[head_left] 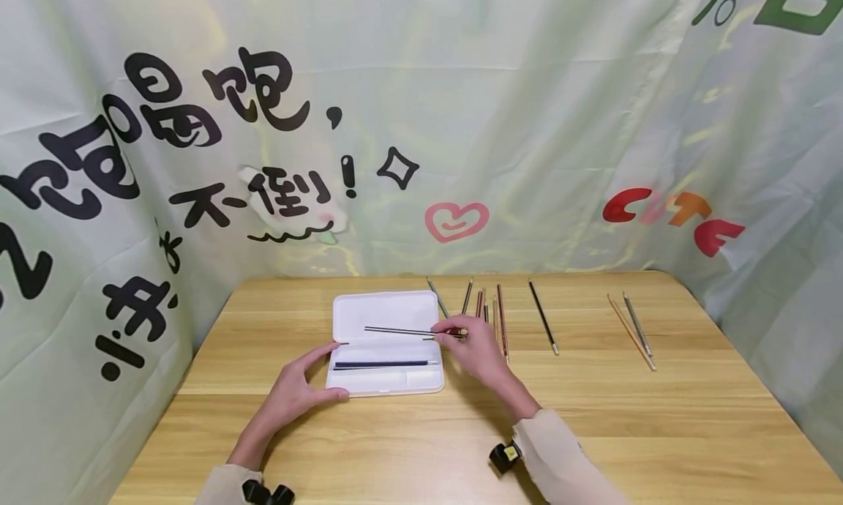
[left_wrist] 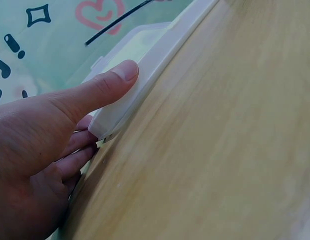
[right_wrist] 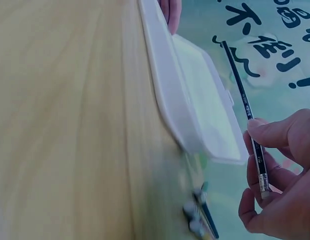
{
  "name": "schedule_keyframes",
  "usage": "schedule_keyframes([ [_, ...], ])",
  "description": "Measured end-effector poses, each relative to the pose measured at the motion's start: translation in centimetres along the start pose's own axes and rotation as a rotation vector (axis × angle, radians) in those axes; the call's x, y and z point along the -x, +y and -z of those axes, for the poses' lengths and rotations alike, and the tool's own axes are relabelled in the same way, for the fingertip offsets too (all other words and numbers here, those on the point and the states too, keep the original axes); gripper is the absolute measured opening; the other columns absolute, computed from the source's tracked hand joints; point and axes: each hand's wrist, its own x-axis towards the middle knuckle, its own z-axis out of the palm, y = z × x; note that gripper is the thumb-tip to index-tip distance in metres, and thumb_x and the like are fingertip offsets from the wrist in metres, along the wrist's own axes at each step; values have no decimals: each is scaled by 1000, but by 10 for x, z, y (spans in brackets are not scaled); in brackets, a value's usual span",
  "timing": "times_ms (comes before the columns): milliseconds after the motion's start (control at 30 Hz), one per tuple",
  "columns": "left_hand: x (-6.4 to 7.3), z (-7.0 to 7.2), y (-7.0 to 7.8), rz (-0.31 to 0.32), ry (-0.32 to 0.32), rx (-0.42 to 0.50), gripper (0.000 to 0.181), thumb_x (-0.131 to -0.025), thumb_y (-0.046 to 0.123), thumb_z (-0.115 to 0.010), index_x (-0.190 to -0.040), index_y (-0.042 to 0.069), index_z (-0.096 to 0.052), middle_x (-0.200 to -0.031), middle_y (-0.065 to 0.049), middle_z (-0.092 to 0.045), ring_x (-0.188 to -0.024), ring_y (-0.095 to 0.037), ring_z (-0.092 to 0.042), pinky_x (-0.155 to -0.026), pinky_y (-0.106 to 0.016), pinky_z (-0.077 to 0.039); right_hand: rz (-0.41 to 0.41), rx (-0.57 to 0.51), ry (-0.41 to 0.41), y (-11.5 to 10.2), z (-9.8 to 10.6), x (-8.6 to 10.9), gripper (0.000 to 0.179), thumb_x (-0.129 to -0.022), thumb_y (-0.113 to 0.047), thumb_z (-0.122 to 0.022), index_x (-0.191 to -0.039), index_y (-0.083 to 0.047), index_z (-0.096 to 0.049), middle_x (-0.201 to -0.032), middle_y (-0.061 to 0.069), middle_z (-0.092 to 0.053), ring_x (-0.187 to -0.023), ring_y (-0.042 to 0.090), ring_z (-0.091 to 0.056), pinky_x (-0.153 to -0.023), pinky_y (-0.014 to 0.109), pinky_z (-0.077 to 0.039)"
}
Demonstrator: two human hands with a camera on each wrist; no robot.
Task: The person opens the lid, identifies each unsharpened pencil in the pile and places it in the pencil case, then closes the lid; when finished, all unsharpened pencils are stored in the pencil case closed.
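Note:
A white pencil case [head_left: 385, 309] lies with its lid raised toward the back of the table. My left hand [head_left: 298, 389] grips its left end, the thumb along the front wall and the other fingers behind, as the left wrist view shows. A dark pencil [head_left: 382, 364] lies lengthwise in the case's lower half. Over the hinge side, my right hand [head_left: 479, 350] pinches a black pencil [right_wrist: 245, 102] near its white eraser end. This pencil points left, held above the case and roughly level in the head view.
Several pencils, including a reddish-brown pencil [head_left: 502, 315], lie behind and right of my right hand. Farther right are a lone black pencil [head_left: 543, 317], a tan pencil [head_left: 631, 331] and a grey pencil [head_left: 637, 323]. A printed cloth [head_left: 527, 139] hangs around the wooden table [head_left: 593, 432].

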Motion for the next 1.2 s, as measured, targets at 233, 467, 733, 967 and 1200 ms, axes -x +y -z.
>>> schedule_keyframes([
  [233, 1, 0, -1, 10, -1, 1, 85, -55, 53, -83, -131, 32, -51, -134, 6, -49, -124, -22, -43, -101, -50, -34, -23, -17, -79, -8, -20, -4, 9, -80, -8, -73, -86, -14, -75, -88, -5, -69, -81, 11, -61, -68, 29, -51],
  [467, 1, 0, -2, -4, -3, -14, 86, -55, 54, -83, -132, 31, -51, -134, 4, -49, -124, -24, -42, -100, -51, -34, -19, 30, -140, -11, -36, -3, 8, -80, -7, -72, -87, -10, -75, -90, -1, -69, -81, 13, -62, -69, 25, -51],
  [733, 3, 0, 0, 15, 0, 7, 87, -54, 53, -84, -132, 32, -51, -135, 5, -49, -125, -24, -41, -101, -52, -32, 48, 147, -151, -14, -50, -5, 7, -78, -8, -74, -83, -13, -76, -86, -2, -70, -85, 13, -63, -80, 32, -49],
  [967, 2, 0, 0, 11, 0, 7, 86, -55, 52, -84, -131, 31, -51, -134, 5, -49, -125, -23, -42, -101, -52, -33, 57, 221, -153, -17, -54, -5, 9, -77, -9, -75, -83, -16, -76, -87, -5, -70, -90, 16, -59, -86, 41, -42],
  [1200, 1, 0, -1, 5, 4, -16, 86, -54, 55, -83, -131, 30, -52, -134, 4, -50, -124, -24, -43, -101, -51, -34, 37, 214, -160, -16, -54, -4, 8, -78, -9, -74, -84, -15, -75, -86, -5, -69, -86, 14, -57, -83, 39, -41],
])
